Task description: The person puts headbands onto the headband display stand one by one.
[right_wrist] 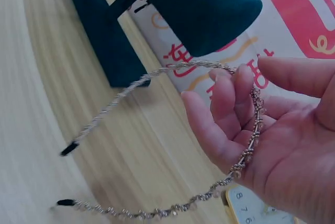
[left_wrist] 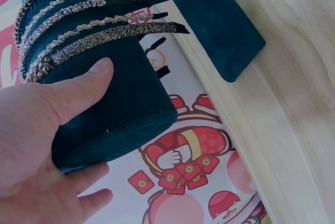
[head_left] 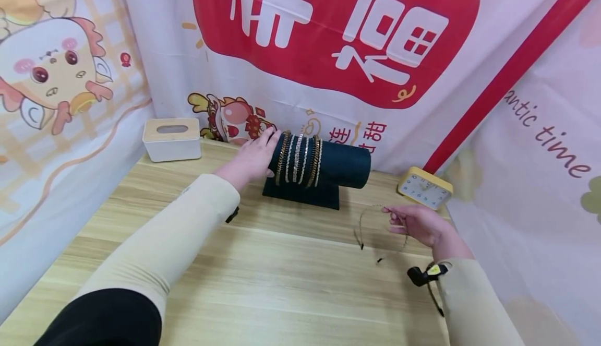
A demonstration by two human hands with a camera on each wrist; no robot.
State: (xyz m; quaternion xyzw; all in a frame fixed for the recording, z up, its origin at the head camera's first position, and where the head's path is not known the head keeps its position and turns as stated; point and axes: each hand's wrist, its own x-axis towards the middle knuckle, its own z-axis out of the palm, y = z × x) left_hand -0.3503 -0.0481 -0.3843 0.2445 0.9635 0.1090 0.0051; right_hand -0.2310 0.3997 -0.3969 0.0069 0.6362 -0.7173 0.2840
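A dark green velvet headband stand [head_left: 347, 164], a padded cylinder on a flat base, stands near the back of the table. Several beaded headbands [head_left: 297, 159] sit side by side around its left half. My left hand [head_left: 255, 158] grips the cylinder's left end, its thumb lying along the velvet beside the nearest headband in the left wrist view. To the right of the stand, my right hand [head_left: 418, 223] holds a thin beaded headband [right_wrist: 183, 205] above the table. Its black-tipped ends point away from the palm in the right wrist view.
A white tissue box [head_left: 172, 145] with a wooden lid stands at the back left. The yellow clock [head_left: 424, 188] is just behind my right hand. Printed cloths hang along the back and sides of the wooden table [head_left: 263, 283].
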